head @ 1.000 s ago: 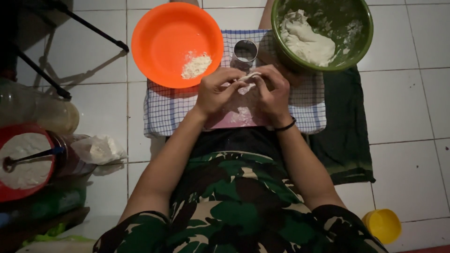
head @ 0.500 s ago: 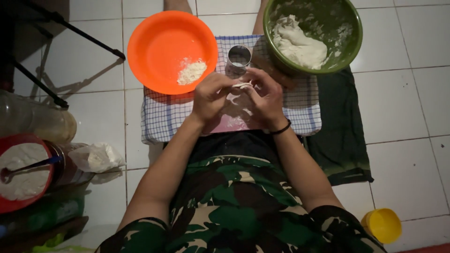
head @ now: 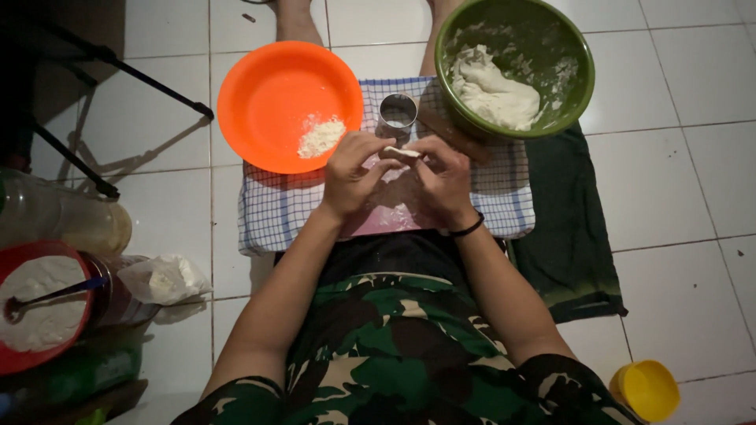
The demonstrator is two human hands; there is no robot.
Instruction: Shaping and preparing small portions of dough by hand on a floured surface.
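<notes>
Dough piece (head: pixel 400 151): small flat white bit, pinched between fingertips of both hands, held above pink board (head: pixel 394 208) on the lap. L hand (head: pixel 354 171) fingers closed on its left end, R hand (head: pixel 445 177) closed on right end; black band on R wrist.

Near → far:
- camo sleeves at bottom edge; yellow cup (head: pixel 646 389) on floor bottom-right.
- red bowl (head: pixel 39 311) w/ white flour + spoon far left, clear bag (head: pixel 165 277) just beside it.
- checked cloth (head: pixel 276 208) under board, dark green towel (head: pixel 571 228) to its right.
- metal ring cutter (head: pixel 398 112) just beyond hands.
- orange bowl (head: pixel 268 102) left of cutter, bit of flour inside.
- green bowl (head: pixel 567 63) right, big dough lump (head: pixel 492 90) in it.
</notes>
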